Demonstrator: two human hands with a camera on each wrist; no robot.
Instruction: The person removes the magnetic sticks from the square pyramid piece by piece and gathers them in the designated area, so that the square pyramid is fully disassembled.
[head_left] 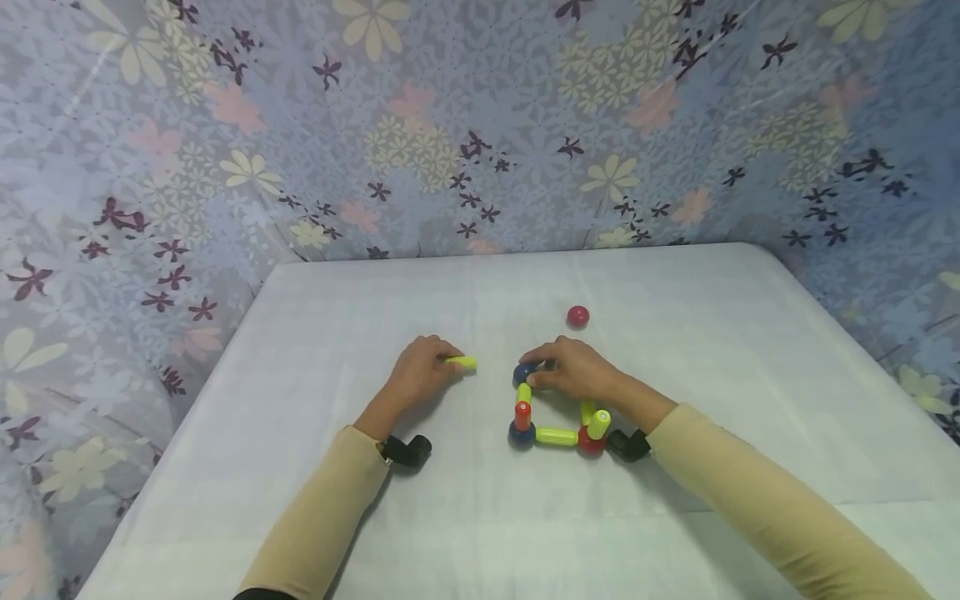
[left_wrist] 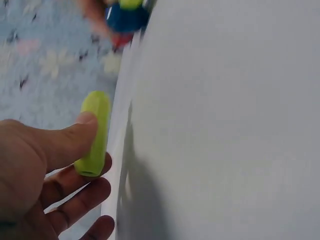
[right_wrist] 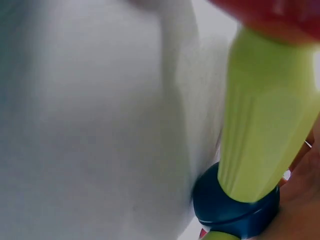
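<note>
My left hand [head_left: 423, 369] pinches a yellow-green rod [head_left: 465, 363] over the left-centre of the table, its thumb lying along the rod [left_wrist: 95, 132] in the left wrist view. To the right, my right hand [head_left: 573, 367] grips a blue ball [head_left: 523, 374] at the far left corner of a ball-and-rod frame. From that ball a yellow-green rod [head_left: 524, 393] runs to a nearer blue ball [head_left: 521, 434], which bears a raised red rod [head_left: 522, 414]. Another rod [head_left: 557, 437] links it to a red ball [head_left: 591, 441] with a raised yellow-green rod [head_left: 599, 423]. My right hand hides the frame's far right part.
A loose red ball [head_left: 577, 316] lies beyond my right hand. The white-covered table [head_left: 360, 308] ends at a floral cloth backdrop [head_left: 480, 125]. Black wrist devices [head_left: 407, 451] sit below both hands, the right one close beside the frame's red ball.
</note>
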